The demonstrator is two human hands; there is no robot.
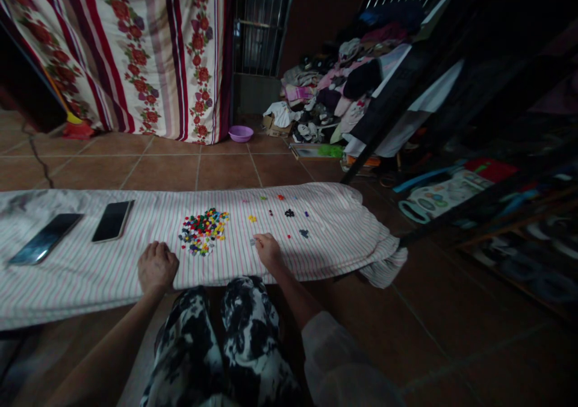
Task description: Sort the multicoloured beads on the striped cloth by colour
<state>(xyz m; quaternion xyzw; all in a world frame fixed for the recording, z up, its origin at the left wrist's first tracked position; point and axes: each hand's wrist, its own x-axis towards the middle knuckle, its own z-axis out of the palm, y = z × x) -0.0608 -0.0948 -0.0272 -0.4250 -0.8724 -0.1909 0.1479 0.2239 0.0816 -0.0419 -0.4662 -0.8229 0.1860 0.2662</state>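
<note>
My left hand [157, 268] rests on the striped cloth, its fingers curled into a loose fist with nothing showing in them. To its right lies a heap of tiny multicoloured plastic pieces [205, 229], like beads or mini bricks. My right hand [268, 251] is on the cloth right of the heap, fingertips pinched together beside small pale grey pieces [253, 242]. Whether a piece is between those fingers is too small to tell. Beyond it are small colour groups: yellow pieces [252, 218], black pieces [289, 213], dark grey pieces [304, 233] and orange-red pieces [280, 197].
Two phones, one dark [46, 238] and one pale-edged [112, 221], lie at the left on the cloth [343, 238]. Behind are a floral curtain [158, 52], a purple basin [241, 133] and a clothes pile [334, 82]. A dark slanting pole [383, 133] stands at the right.
</note>
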